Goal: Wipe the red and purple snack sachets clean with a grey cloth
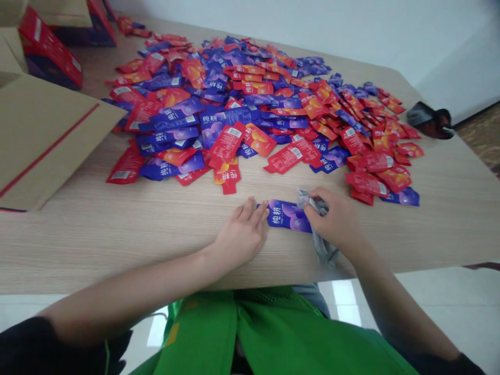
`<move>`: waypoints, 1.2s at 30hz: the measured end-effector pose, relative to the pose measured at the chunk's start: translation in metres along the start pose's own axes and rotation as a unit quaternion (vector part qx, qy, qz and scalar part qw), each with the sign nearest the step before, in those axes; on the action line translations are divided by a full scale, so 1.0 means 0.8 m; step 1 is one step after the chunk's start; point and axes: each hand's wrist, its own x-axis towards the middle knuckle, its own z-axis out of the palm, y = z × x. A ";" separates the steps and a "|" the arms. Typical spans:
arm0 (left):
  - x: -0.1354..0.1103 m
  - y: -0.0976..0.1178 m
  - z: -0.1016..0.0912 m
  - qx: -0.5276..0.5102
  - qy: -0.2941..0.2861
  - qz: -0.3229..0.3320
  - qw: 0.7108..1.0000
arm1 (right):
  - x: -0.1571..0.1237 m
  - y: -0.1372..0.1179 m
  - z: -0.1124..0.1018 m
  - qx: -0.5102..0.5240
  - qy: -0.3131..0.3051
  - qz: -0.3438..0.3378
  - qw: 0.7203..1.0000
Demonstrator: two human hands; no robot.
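Note:
A purple pouch (288, 215) with white lettering and round fruit pictures lies flat on the table close to me. My left hand (244, 229) rests at its left end, fingers stretched out and flat, the fingertips touching the pouch or just beside its edge. A crumpled grey cloth (326, 247) is bunched in my right hand (334, 216), whose fingers are closed around it. That cloth touches the pouch's right end and trails down over the table toward me.
A big heap of red and purple pouches (226, 114) covers the table's far half. Open cardboard boxes (50, 135) stand at the left, one flap reaching over the table (136, 234). A dark, shiny object (429, 120) sits at the far right edge.

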 end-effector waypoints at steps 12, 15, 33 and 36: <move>0.005 -0.004 0.000 0.007 -0.004 0.009 1.000 | -0.019 -0.006 0.024 0.022 -0.084 -0.097 0.991; 0.006 -0.001 0.001 0.010 -0.010 0.004 1.000 | -0.025 0.007 0.021 0.020 -0.058 -0.003 0.998; 0.087 -0.018 -0.015 -0.100 -0.028 -0.049 0.993 | -0.017 0.024 -0.033 0.158 0.028 0.091 0.983; 0.093 -0.013 -0.021 -0.080 0.002 -0.043 0.996 | -0.024 0.028 -0.041 0.173 0.040 0.092 0.980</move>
